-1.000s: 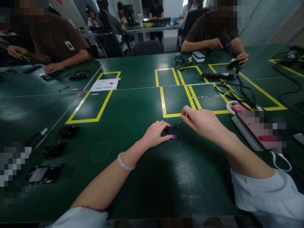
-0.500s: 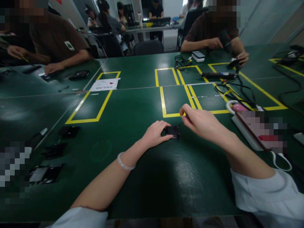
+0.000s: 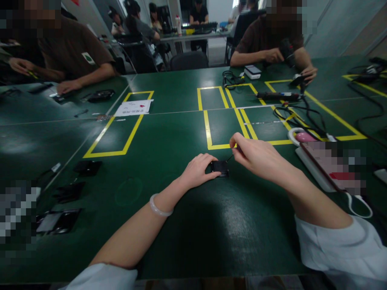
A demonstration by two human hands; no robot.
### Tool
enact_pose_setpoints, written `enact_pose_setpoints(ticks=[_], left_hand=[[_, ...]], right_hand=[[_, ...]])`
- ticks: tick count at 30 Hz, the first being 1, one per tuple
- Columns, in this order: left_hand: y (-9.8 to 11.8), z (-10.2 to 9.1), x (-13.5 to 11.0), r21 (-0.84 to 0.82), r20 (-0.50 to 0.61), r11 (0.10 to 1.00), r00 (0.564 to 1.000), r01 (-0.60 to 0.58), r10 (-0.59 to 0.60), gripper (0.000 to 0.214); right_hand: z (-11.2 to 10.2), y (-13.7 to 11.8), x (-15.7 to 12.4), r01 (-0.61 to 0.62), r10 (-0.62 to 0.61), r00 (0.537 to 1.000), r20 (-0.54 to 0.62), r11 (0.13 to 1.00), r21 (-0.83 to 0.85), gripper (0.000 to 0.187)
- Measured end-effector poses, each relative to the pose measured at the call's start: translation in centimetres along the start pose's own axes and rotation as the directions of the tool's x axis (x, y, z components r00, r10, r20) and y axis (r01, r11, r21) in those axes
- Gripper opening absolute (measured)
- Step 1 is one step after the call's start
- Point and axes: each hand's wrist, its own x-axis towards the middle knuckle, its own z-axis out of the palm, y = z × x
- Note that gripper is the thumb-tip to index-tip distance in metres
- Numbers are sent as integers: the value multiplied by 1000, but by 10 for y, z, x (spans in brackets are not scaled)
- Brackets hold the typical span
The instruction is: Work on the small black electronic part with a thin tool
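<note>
A small black module lies on the green table in front of me. My left hand is closed on its left side and holds it flat against the table. My right hand hovers just right of it, its fingers pinched on a thin dark tool or wire whose tip reaches the module's upper right corner. I cannot make out exactly what the thin thing is.
Several black parts lie at the left. A white power strip and cables sit at the right. Yellow tape boxes mark the table. Other people work at the far edge, one holding a dark tool.
My right hand shifted slightly, dipping and rising a little above the module. My left hand has stayed put on the module.
</note>
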Motion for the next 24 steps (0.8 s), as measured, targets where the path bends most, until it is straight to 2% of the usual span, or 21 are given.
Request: enact_pose_setpoints(ticks=[8, 13, 17, 24], left_hand=[[-1, 1, 0, 3, -2, 1000, 1000, -3, 3, 35], [0, 0, 0, 8, 2, 1000, 1000, -7, 7, 35], [0, 0, 0, 4, -2, 1000, 1000, -9, 9, 35], [0, 0, 0, -11, -3, 1000, 1000, 4, -4, 35]], right_hand=[[1, -1, 1, -53, 54, 998, 10, 994, -93, 30], [0, 0, 0, -7, 7, 1000, 6, 1000, -28, 25], [-3, -3, -2, -22, 22, 1000, 21, 1000, -7, 26], [-1, -4, 0, -50, 53, 998, 32, 994, -99, 30]])
